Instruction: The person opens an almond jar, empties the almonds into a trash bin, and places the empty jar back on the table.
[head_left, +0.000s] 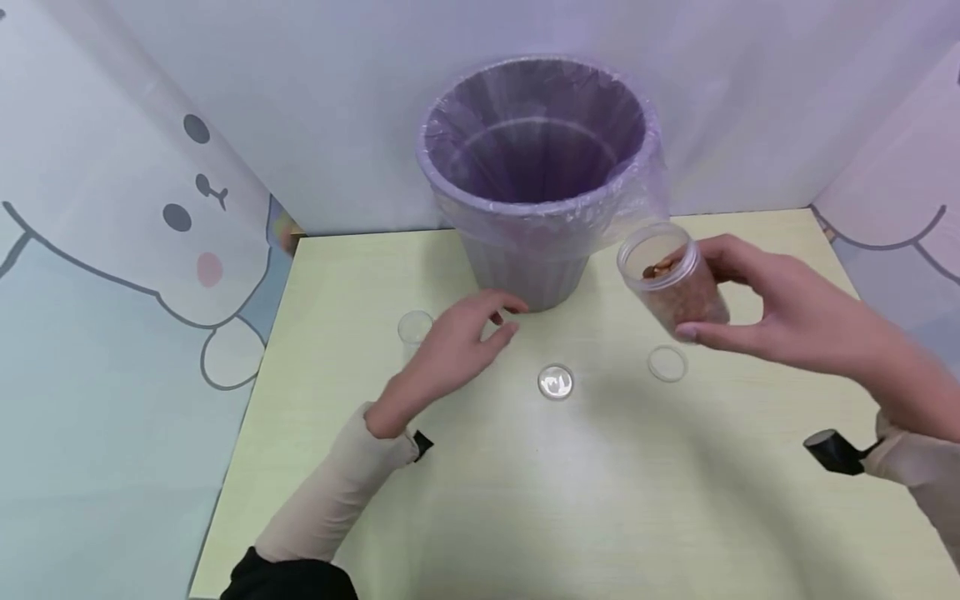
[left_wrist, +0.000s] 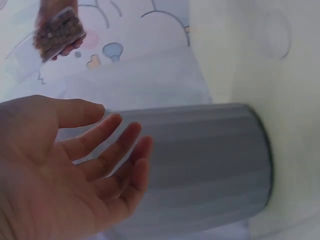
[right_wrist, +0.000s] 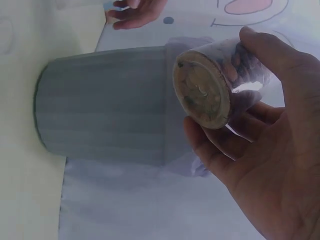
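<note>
Released and relaxed, my left hand [head_left: 457, 337] hovers above the surface [head_left: 525, 500], just right of a small clear cup [head_left: 414, 327] and near the base of the lined bin [head_left: 536, 175]. Further right lie two round clear lids [head_left: 556, 382]. My right hand [head_left: 780, 312] grasps a tilted jar [head_left: 672, 282] of brown bits beside the bin.

Pale yellow-green bench [head_left: 525, 500], smooth top. Standing on it at the back centre: grey ribbed bin [head_left: 536, 167] with a translucent purple liner folded over the rim. Left of the bin, a small clear cup [head_left: 415, 327], upright. In front of the bin, a small clear round lid [head_left: 556, 382] lying flat. To its right, a second clear lid [head_left: 667, 363], also flat.
</note>
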